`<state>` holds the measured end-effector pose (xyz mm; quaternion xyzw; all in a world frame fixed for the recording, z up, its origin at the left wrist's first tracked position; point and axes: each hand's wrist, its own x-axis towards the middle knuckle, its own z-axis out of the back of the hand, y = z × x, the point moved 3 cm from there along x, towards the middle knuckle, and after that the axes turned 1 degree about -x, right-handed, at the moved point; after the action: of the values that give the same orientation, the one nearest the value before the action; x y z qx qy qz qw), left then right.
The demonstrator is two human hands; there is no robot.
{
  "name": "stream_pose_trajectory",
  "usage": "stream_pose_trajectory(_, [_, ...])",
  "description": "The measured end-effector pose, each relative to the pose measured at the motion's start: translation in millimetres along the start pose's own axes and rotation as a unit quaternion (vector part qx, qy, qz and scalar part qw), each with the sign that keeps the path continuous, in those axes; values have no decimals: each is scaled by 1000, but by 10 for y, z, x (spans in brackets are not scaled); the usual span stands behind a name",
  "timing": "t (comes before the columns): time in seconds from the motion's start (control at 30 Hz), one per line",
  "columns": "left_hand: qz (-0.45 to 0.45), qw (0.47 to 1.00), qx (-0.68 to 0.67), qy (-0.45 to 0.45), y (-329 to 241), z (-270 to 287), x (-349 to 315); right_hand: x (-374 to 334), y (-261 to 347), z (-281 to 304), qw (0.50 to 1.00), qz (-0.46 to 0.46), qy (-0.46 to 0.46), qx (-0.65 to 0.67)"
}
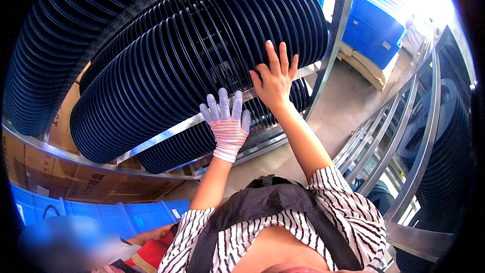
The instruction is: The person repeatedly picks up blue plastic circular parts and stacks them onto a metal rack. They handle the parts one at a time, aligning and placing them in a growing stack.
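A long row of thin black round discs (166,60) stands on edge, closely packed, on a metal rack in front of me. My left hand (227,121), in a pale striped knit glove, has its fingers spread beside the rack's front rail (174,132); whether it touches the rail or the discs is hard to tell. Farther right, my bare right hand (274,78) rests its outstretched fingers against the discs near the row's right end. Neither hand holds anything.
Another row of discs (50,65) is at upper left, and a lower row (177,149) lies beneath the rail. Blue crates (374,28) sit on sacks at upper right. Cardboard boxes (86,179) and a person (146,253) are at lower left. Metal bars (427,131) stand right.
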<state>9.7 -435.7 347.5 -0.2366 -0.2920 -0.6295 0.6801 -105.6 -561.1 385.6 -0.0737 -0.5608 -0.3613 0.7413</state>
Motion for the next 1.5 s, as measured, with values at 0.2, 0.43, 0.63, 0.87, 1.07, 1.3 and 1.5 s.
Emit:
stream_pose_trajectory(0.2, [4, 1000, -2, 20, -43, 39, -40, 8, 27, 39, 1000, -4, 6, 21])
stream_pose_trajectory(0.43, [8, 1000, -12, 25, -42, 41, -62, 14, 26, 39, 999, 10, -29, 31])
stream_pose_trajectory(0.63, [12, 999, -22, 19, -67, 5, -81, 95, 49, 71, 998, 23, -48, 42])
stream_pose_trajectory(0.87, [-16, 1000, -10, 6, -85, 9, -76, 520, 235, 65, 997, -9, 67, -34])
stream_pose_trajectory(1.07, [-40, 996, -36, -68, 4, 202, -37, 770, 490, 788, 994, 17, -85, 60])
stream_pose_trajectory(1.3, [-129, 933, -240, -236, -40, 994, 735, 562, 495, 2351, 999, 1, 20, 35])
stream_pose_trajectory(1.5, [-384, 782, -487, 61, -520, 1209, 1276, 237, 697, 2648, 969, 18, 242, -51])
